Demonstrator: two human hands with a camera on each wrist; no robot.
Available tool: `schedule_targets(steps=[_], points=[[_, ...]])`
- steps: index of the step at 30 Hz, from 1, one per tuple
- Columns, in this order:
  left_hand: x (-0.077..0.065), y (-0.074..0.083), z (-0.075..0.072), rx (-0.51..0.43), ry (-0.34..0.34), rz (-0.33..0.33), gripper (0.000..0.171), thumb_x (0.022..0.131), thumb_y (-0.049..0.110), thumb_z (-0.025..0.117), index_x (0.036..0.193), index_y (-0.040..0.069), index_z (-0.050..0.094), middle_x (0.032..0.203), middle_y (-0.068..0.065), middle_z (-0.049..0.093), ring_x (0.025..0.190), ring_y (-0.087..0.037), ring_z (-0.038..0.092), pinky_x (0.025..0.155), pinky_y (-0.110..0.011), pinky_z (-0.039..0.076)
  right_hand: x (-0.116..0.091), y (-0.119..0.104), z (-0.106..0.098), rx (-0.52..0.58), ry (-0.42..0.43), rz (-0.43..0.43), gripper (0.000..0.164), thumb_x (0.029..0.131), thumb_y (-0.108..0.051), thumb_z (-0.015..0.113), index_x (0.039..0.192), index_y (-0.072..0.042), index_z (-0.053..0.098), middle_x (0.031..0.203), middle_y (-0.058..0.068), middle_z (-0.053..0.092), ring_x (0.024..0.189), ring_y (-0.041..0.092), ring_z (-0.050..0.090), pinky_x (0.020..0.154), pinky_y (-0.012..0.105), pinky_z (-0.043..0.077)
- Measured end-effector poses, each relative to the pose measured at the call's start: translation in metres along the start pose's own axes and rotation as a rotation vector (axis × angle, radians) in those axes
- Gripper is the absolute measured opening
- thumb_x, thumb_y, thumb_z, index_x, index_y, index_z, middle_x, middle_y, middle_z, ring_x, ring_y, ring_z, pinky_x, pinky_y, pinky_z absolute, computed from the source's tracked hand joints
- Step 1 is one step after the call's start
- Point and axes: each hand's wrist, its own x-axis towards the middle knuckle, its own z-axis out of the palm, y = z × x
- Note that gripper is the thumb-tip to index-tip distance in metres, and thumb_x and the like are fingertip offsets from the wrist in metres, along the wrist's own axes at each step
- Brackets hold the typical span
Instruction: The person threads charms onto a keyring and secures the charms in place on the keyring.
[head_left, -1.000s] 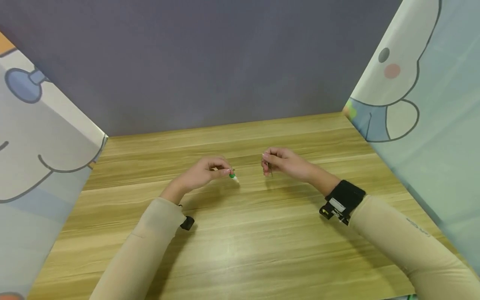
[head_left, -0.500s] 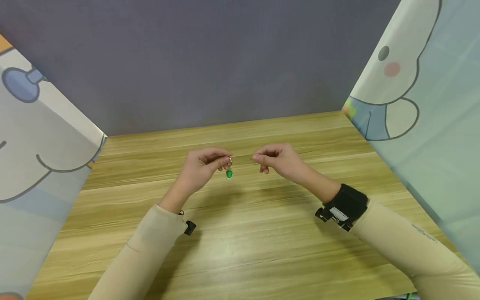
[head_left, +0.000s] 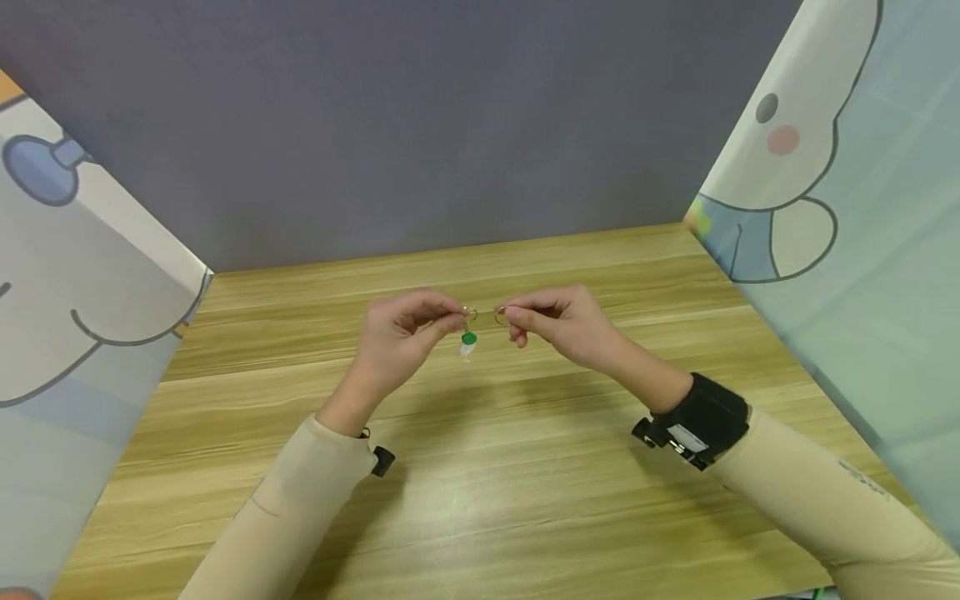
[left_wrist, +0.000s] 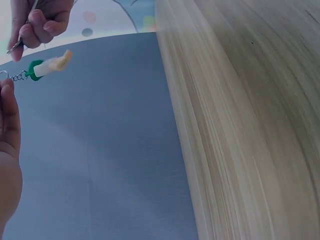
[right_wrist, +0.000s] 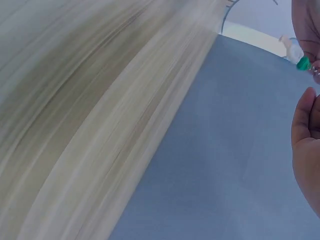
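Observation:
My left hand (head_left: 397, 337) pinches a keychain by its metal ring (head_left: 472, 313). From that ring hangs a small charm (head_left: 468, 339) with a green top and a whitish body. In the left wrist view the charm (left_wrist: 47, 67) swings out on a short chain (left_wrist: 19, 76) and shows a pale orange tip. Across a narrow gap, my right hand (head_left: 566, 323) pinches a thin metal ring (head_left: 499, 317) between thumb and fingers. The two rings face each other above the table, apart. The right wrist view shows the charm (right_wrist: 302, 62) near the left hand, while the right hand's ring is hidden there.
A wood-grain table (head_left: 480, 500) lies beneath both hands. A dark grey panel (head_left: 450, 125) stands along its far edge. Cartoon-printed cloth walls (head_left: 892, 250) border the left and right sides.
Both hands have risen and drawn closer together. The charm, tilted at first, now hangs below the left fingers. The ring in the right hand shows more clearly.

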Motion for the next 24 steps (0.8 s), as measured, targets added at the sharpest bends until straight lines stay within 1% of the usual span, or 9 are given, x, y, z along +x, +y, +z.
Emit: schedule_targets(steps=[2,5,8,9,11,16,17,20,24], points=[[0.000,0.000,0.001,-0.001,0.003,0.011,0.013,0.088,-0.017,0.075,0.098,-0.009,0.076,0.096,-0.027,0.078,0.090,-0.005,0.077,0.082,-0.021,0.063,-0.001,-0.002,0.002,-0.002,-0.006,-0.029,0.020,0.104,-0.006,0.068,0.117,0.005,0.078,0.085,0.006,0.076,0.074,0.014,0.072,0.075,0.033,0.064],[0.000,0.001,0.003,0.017,0.012,0.029,0.013,0.088,-0.016,0.076,0.097,-0.007,0.077,0.096,-0.024,0.079,0.090,-0.003,0.076,0.083,-0.021,0.063,-0.004,-0.005,0.007,-0.022,-0.025,-0.103,0.020,0.103,-0.002,0.068,0.118,0.006,0.077,0.085,0.011,0.075,0.073,0.014,0.071,0.073,0.035,0.064],[0.000,0.002,0.005,0.052,0.012,0.061,0.014,0.087,-0.015,0.077,0.097,-0.005,0.077,0.095,-0.021,0.080,0.091,-0.003,0.077,0.084,-0.022,0.064,-0.005,-0.008,0.014,-0.047,-0.039,-0.166,0.025,0.101,0.002,0.068,0.125,0.009,0.074,0.086,0.016,0.076,0.072,0.015,0.070,0.070,0.033,0.064],[0.001,0.002,0.006,0.072,0.011,0.077,0.014,0.087,-0.015,0.078,0.097,-0.005,0.077,0.095,-0.019,0.080,0.090,-0.005,0.077,0.084,-0.022,0.064,-0.006,-0.008,0.016,-0.062,-0.035,-0.177,0.027,0.101,0.002,0.068,0.127,0.008,0.073,0.086,0.016,0.076,0.071,0.016,0.070,0.068,0.031,0.063],[0.001,0.003,0.006,0.104,0.010,0.109,0.015,0.087,-0.015,0.078,0.096,-0.004,0.077,0.094,-0.017,0.080,0.089,-0.009,0.077,0.084,-0.022,0.064,-0.005,-0.010,0.019,-0.086,-0.024,-0.186,0.032,0.101,0.002,0.068,0.133,0.006,0.070,0.086,0.015,0.076,0.070,0.017,0.070,0.063,0.026,0.058],[0.003,0.002,0.006,0.194,0.009,0.173,0.013,0.088,-0.013,0.079,0.096,-0.002,0.077,0.093,-0.015,0.081,0.084,-0.024,0.079,0.082,-0.019,0.062,-0.003,-0.012,0.022,-0.102,-0.002,-0.170,0.041,0.101,0.003,0.068,0.142,0.004,0.062,0.085,0.013,0.075,0.070,0.015,0.070,0.060,0.025,0.056],[0.004,0.002,0.006,0.206,0.004,0.183,0.013,0.088,-0.012,0.079,0.096,-0.002,0.077,0.094,-0.015,0.081,0.084,-0.027,0.079,0.083,-0.019,0.062,-0.003,-0.012,0.022,-0.107,-0.002,-0.169,0.039,0.101,0.002,0.068,0.140,0.004,0.063,0.085,0.014,0.076,0.070,0.014,0.070,0.060,0.026,0.057],[0.004,0.002,0.006,0.225,-0.008,0.205,0.014,0.088,-0.012,0.079,0.097,-0.003,0.076,0.093,-0.015,0.081,0.084,-0.027,0.080,0.084,-0.020,0.063,-0.002,-0.011,0.022,-0.126,-0.004,-0.173,0.031,0.101,0.001,0.069,0.131,0.004,0.070,0.087,0.015,0.077,0.071,0.013,0.071,0.063,0.027,0.060],[0.003,0.002,0.008,0.165,-0.001,0.199,0.016,0.086,-0.015,0.079,0.099,-0.007,0.074,0.093,-0.018,0.080,0.086,-0.027,0.081,0.086,-0.026,0.065,-0.003,-0.011,0.023,-0.138,0.020,-0.195,0.017,0.101,0.000,0.069,0.117,0.003,0.076,0.087,0.016,0.076,0.071,0.015,0.071,0.061,0.025,0.057]])
